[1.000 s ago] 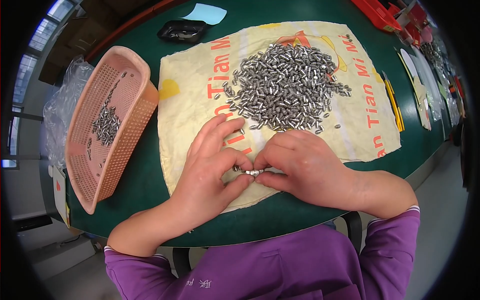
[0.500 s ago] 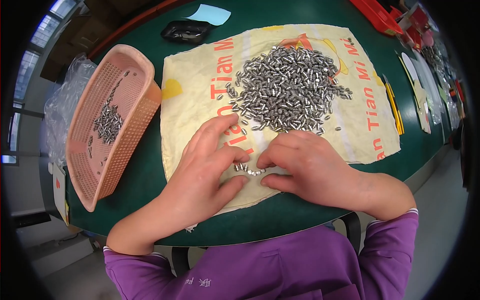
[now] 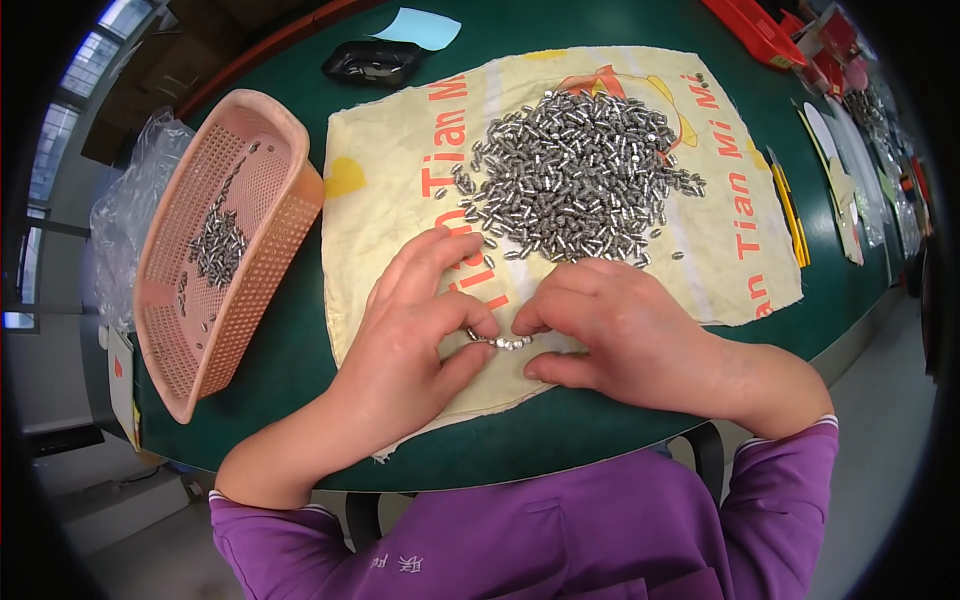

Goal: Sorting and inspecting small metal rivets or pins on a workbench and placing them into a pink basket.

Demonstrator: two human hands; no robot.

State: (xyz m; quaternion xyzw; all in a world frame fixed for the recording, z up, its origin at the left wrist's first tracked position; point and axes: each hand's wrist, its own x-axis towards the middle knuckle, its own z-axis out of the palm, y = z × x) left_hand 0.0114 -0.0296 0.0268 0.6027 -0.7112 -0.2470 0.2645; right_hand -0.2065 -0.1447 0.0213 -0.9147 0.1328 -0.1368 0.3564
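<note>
Pinching small metal pieces [image 3: 500, 342] between left hand [image 3: 415, 335] and right hand [image 3: 625, 335] over yellowish sack [image 3: 400, 190].

Flattened yellow sack [image 3: 400, 215] with red print, spread mid-table; crumpled clear plastic bag [image 3: 125, 215] beyond pink basket [image 3: 275, 250], far left.

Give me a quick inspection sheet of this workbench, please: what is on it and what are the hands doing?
Surface: green table, partly covered by a cream printed cloth.
Job's things: heap of small metal pieces on the cloth; a short row of pieces between both hands; pink mesh basket at left, a few pieces inside.
Clutter: black object, blue paper, clear plastic bag, red trays.
Hands: left hand and right hand pinch the row together.
Cables: nothing seen.
Surroundings: grey floor; window at far left.
</note>
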